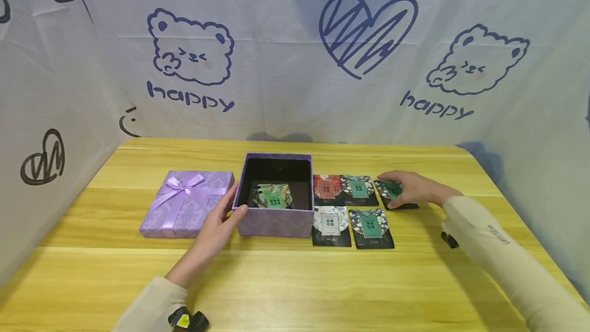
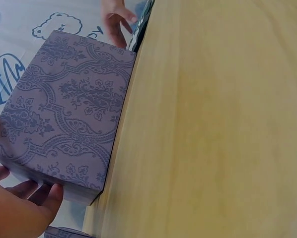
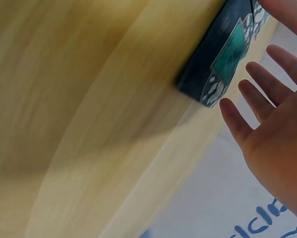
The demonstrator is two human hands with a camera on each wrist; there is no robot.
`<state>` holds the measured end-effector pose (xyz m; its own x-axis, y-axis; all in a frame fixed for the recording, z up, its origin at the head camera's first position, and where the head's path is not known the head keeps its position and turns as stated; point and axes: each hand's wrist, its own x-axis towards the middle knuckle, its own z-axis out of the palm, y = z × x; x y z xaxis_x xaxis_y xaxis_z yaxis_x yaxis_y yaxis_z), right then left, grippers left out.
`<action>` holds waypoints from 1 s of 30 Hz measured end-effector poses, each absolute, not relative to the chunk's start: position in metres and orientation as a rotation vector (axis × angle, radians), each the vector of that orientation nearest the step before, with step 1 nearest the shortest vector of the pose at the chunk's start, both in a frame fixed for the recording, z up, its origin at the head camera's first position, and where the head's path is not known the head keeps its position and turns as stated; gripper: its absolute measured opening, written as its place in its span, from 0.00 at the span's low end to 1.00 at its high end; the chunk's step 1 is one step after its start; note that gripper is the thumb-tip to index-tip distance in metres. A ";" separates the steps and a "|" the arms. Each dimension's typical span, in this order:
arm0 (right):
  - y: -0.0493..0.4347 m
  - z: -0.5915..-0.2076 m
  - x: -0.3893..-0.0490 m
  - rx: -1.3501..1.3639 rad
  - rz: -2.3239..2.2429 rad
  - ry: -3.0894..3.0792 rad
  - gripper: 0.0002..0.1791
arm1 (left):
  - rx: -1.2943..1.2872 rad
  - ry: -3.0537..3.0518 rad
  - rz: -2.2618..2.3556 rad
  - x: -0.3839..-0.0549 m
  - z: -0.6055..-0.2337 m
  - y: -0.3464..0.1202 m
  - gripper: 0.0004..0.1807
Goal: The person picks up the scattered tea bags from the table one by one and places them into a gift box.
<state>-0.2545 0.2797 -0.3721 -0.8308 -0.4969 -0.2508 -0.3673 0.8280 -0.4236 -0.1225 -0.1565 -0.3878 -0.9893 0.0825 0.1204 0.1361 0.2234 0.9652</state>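
Observation:
My left hand (image 1: 221,222) holds the near left corner of an open purple patterned gift box (image 1: 275,223), thumb by the front rim and fingers against its left side (image 2: 27,203). Inside the box, on its dark bottom, lies a green tea sachet (image 1: 275,196). Over at the right, my right hand (image 1: 417,188) reaches over a black and green tea sachet (image 1: 391,188), partly covering it. Its fingers are spread and extended beside that sachet (image 3: 228,57) in the right wrist view.
Between the box and my right hand lie a red sachet (image 1: 327,189), a white one (image 1: 331,225) and two green-labelled sachets, one behind (image 1: 359,188) and one in front (image 1: 372,228). A purple lid (image 1: 184,214) with a ribbon bow sits left of the box. Printed cloth hangs behind the wooden table.

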 end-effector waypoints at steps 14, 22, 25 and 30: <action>0.302 -0.378 -0.256 -0.604 -0.504 2.654 0.54 | -0.212 -2.412 -1.917 -0.123 -0.389 -0.157 0.33; 0.307 -0.381 -0.257 -0.561 -0.523 2.661 0.55 | -0.195 -2.412 -1.932 -0.123 -0.388 -0.157 0.33; 0.305 -0.380 -0.257 -0.583 -0.517 2.643 0.55 | -0.191 -2.410 -1.933 -0.123 -0.388 -0.157 0.33; 0.302 -0.378 -0.258 -0.586 -0.477 2.640 0.54 | -0.189 -2.412 -1.943 -0.123 -0.388 -0.157 0.33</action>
